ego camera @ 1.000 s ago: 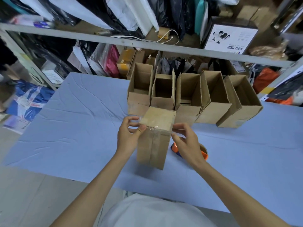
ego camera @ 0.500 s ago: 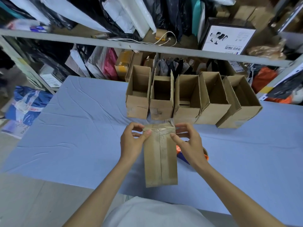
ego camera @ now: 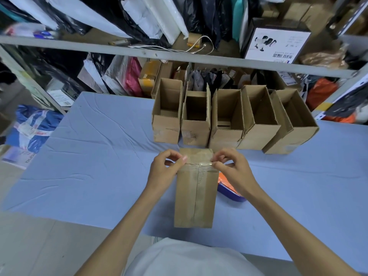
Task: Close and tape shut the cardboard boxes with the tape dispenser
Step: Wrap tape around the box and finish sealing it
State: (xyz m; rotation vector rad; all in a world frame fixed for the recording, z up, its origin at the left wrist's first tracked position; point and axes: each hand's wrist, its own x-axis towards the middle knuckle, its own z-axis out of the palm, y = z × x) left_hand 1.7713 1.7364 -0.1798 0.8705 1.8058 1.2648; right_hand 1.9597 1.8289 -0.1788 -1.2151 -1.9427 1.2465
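A closed cardboard box (ego camera: 196, 194) is tipped toward me over the blue table (ego camera: 95, 156), with clear tape along its centre seam and over its far top edge. My left hand (ego camera: 165, 170) holds the box's upper left corner, thumb and fingers curled on the tape there. My right hand (ego camera: 231, 168) pinches the upper right corner at the tape's end. The orange and blue tape dispenser (ego camera: 229, 188) lies on the table just right of the box, partly hidden behind my right wrist.
Several open cardboard boxes (ego camera: 225, 124) stand in a row behind the held box. A metal shelf rail (ego camera: 179, 56) with bags and parcels runs across the back. A blue bag (ego camera: 33, 126) lies on the floor to the left.
The box has been tilted from upright so its taped long face turns up toward me. Both hands stayed at its top corners and shifted slightly up and apart.
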